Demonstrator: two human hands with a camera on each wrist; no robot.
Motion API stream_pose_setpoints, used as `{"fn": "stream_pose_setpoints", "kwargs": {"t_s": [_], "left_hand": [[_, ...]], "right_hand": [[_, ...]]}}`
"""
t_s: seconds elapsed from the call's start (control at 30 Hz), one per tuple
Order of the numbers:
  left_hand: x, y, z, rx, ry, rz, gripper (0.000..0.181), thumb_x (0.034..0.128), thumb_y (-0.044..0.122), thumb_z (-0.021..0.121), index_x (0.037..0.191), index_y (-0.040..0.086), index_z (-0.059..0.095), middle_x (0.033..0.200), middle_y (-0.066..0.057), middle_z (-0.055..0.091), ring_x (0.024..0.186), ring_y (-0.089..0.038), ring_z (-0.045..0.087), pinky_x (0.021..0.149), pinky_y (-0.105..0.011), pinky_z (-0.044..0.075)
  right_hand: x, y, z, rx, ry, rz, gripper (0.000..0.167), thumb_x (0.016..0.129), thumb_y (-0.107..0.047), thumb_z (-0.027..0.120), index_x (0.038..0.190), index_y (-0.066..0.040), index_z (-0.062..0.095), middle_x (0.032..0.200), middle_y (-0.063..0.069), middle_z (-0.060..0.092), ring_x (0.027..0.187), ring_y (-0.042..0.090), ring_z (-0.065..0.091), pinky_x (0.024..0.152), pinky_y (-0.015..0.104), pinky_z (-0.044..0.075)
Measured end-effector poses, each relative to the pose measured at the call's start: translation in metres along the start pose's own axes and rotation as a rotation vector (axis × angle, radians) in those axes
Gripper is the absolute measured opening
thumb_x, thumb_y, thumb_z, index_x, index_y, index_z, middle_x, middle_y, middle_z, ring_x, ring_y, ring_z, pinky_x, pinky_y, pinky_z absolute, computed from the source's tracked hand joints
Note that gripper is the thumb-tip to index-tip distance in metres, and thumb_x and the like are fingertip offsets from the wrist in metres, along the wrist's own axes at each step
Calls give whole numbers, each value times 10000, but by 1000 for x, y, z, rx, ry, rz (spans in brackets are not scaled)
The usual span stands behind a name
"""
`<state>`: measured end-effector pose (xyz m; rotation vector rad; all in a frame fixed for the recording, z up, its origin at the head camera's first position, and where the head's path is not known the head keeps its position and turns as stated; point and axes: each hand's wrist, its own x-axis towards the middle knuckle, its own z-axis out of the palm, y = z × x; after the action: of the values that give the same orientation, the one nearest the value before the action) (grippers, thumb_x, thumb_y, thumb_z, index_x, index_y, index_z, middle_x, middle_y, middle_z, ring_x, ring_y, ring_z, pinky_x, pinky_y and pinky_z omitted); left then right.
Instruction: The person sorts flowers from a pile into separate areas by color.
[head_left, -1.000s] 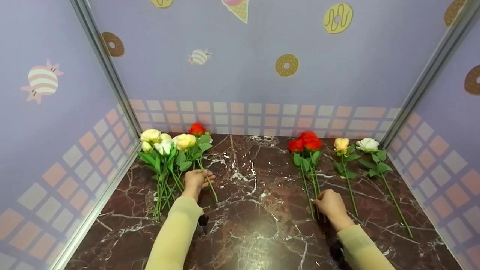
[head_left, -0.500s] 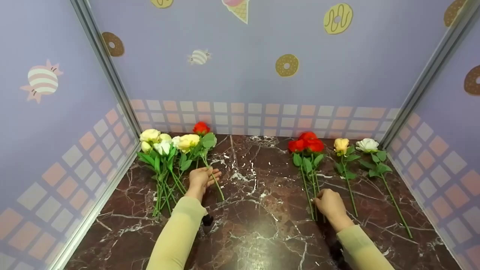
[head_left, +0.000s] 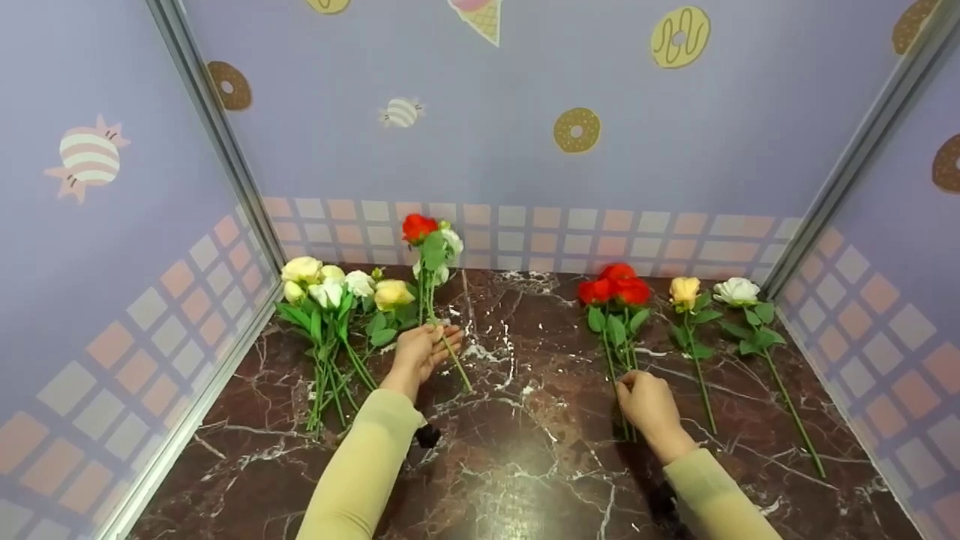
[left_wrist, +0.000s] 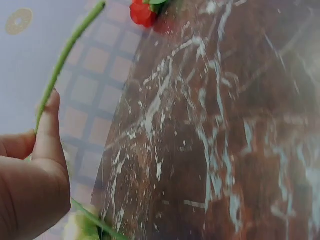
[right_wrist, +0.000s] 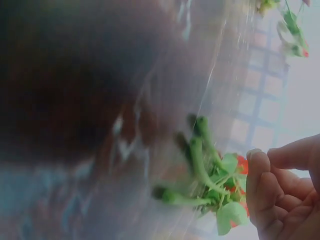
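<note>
Head view: red flower (head_left: 419,229) raised in front of the back wall (head_left: 510,165), with white bloom (head_left: 452,241) just beside; cannot tell whether on one stem (head_left: 458,367) or two. Pinched there between thumb and fingers of left hand (head_left: 421,351), with other fingers stretched out. Probably very light, springy rather than rigid along the stem, and soft and easily crushed at the petals. Likely not slippery, but top-heavy, so apt to tip or twist in a narrow pinch. Best taken by the bare stem, below leaves and bloom.

At right hand (head_left: 649,405), fingers curled, thumb and forefinger tips together, over the stems of three red flowers (head_left: 616,286); in the right wrist view, nothing visible between those tips. Farther right, laid apart: yellow flower (head_left: 684,291) and white flower (head_left: 737,289). At far left, bunch of pale flowers (head_left: 328,294).

Underneath, glossy dark tabletop (head_left: 525,450) with pale veins, probably slick under loose stems. Around it on three sides, lilac walls printed with doughnuts and sweets, with pink and white squares along the bottom.
</note>
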<state>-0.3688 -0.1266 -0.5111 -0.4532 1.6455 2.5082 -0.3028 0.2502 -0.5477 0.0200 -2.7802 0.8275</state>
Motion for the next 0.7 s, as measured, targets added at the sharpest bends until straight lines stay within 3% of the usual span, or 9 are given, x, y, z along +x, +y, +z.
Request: {"fn": "stream_pose_setpoints", "kwargs": {"t_s": [0.13,0.23,0.47,0.7], "left_hand": [[1,-2,5,-2,-33,-53,341,1081,35,479,1393,-94,524,1369,-285,625,971,-227,781,1066,-422,553],[1,-4,6,21,-48,-65,358,1081,24,468,1409,-119,497,1337,-279,642,1019,-260,775,1081,-434,540],[-2,-9,13,87,-60,-15,336,1070,17,497,1372,-128,505,1312,-306,648,1135,-325,736,1072,-470,547],[-13,-17,37,124,-115,55,302,1064,4,505,1339,-115,542,1300,-320,647,1119,-331,740,1022,-464,584]], "right_hand": [[-2,-5,4,16,2,-6,159,946,-94,673,924,42,752,817,191,754,662,293,696,657,494,589],[-3,-9,5,26,4,-7,150,940,-96,670,899,26,748,784,163,747,642,267,680,655,482,582],[-4,-17,9,38,31,-40,129,933,-86,685,899,17,753,803,162,755,681,288,694,660,480,580],[-6,-40,18,101,28,-115,89,919,-65,718,863,-14,764,805,131,763,715,288,707,676,459,590]]}}
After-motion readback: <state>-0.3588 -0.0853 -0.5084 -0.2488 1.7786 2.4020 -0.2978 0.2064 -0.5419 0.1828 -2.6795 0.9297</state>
